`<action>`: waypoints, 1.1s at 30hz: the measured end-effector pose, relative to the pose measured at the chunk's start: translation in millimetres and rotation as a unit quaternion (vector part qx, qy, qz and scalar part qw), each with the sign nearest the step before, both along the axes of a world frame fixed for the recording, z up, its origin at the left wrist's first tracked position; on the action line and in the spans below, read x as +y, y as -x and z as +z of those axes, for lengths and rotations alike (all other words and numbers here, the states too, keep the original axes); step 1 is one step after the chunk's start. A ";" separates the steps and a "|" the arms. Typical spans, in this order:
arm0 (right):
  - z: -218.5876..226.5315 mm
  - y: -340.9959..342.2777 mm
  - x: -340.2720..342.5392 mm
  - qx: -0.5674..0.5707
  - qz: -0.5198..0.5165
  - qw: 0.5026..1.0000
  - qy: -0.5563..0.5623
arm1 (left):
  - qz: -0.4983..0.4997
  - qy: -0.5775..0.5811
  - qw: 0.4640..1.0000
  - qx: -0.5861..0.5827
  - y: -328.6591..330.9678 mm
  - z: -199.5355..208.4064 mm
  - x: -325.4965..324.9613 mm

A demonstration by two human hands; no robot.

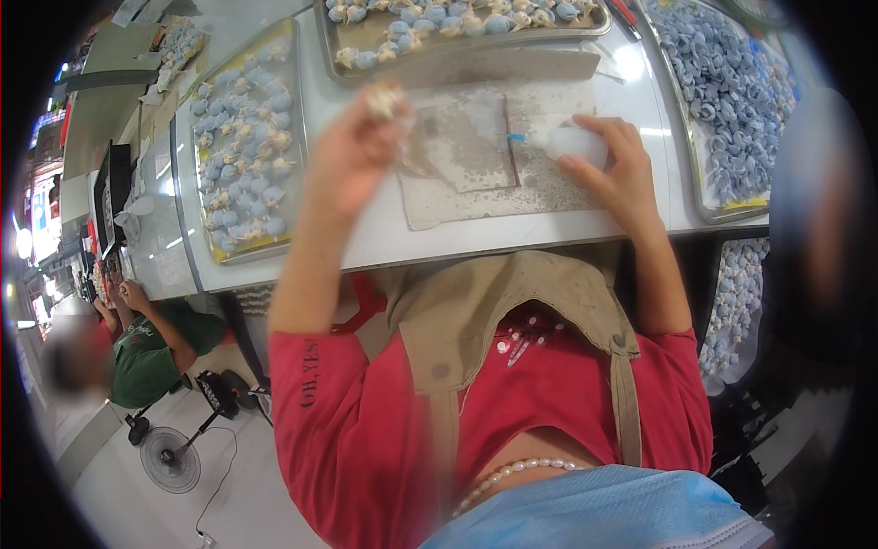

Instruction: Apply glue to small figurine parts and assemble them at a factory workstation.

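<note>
My left hand [358,151] is raised over the left side of the work mat, blurred by motion. Its fingertips pinch a small cream-coloured piece [387,101], whose exact shape is smeared. In my right hand [624,169] lies a white squeeze bottle [578,145] with a thin blue nozzle tip, tilted sideways and pointing left. The bottle is above the right part of a stained, greyish mat [549,203]. A gap lies between the nozzle and the piece.
A metal tray [585,29] of blue-and-cream figures stands at the far side. More such figures fill the left tray [297,137]. At right, another tray [700,206] holds blue-grey hollow shells. A person in green [155,352] works at left, near a fan [171,459].
</note>
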State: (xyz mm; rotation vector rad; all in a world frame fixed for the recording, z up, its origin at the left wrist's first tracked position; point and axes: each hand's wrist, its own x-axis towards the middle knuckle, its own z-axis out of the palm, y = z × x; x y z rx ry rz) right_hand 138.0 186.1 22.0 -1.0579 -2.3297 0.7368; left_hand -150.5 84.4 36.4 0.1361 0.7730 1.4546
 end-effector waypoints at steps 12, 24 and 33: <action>12.3 -9.1 -38.5 0.136 -0.085 0.954 0.253 | -0.054 0.037 0.989 0.131 -110.9 -13.0 -56.7; 50.3 -12.3 -64.6 0.047 0.017 0.999 -0.022 | -0.070 0.025 0.966 0.249 -111.1 -22.2 -69.4; 51.8 5.5 -64.8 0.031 0.037 0.996 -0.072 | -0.068 0.027 0.965 0.251 -106.4 -23.7 -72.3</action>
